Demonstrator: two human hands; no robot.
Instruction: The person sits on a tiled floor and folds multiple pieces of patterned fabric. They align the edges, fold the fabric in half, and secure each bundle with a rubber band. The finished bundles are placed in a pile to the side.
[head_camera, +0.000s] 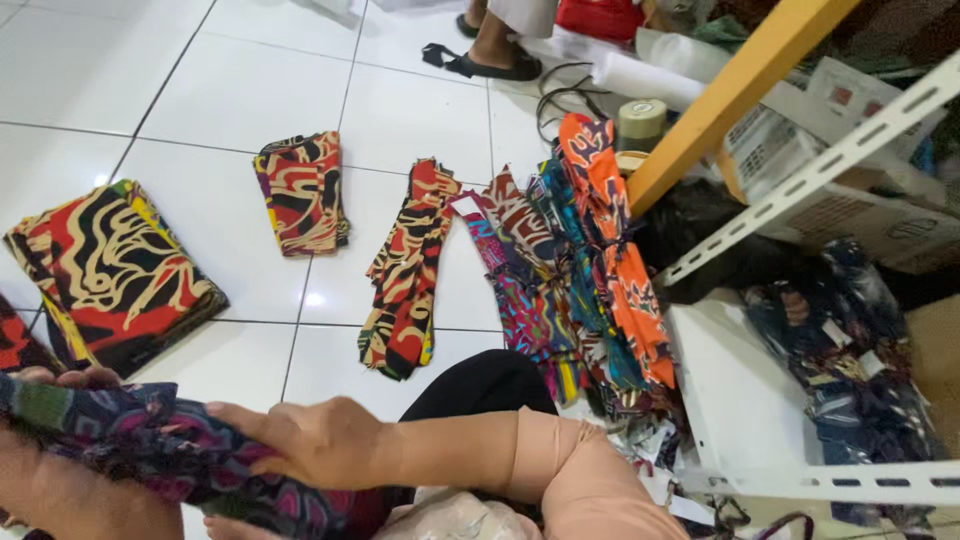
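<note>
Several stacks: patterned cloth lies sorted in piles across the white tiled floor.
Shelving: white metal rack at 3 o'clock, with bagged dark fabric beneath it and a yellow beam leaning across at 1 o'clock.
Largest pile: red, black and cream folded stack at 9 o'clock.
Mixed heap: orange, teal and pink strips at centre right, against the rack.
Narrow pile: red and cream strip stack at centre.
Small pile: folded square at 11 o'clock.
Cloth in hand: dark purple and pink print piece at 7 o'clock, held low over the lap.
Right hand: palm down, fingers curled over the dark cloth, pinching its upper edge.
Left hand: only fingertips show at the cloth's far end, closed on it.
Handling note: likely best to keep both ends taut and edges matched so the fold lies flat.
Bystander: a sandalled foot at 12 o'clock.
Tape roll: by the beam, 1 o'clock.
</note>
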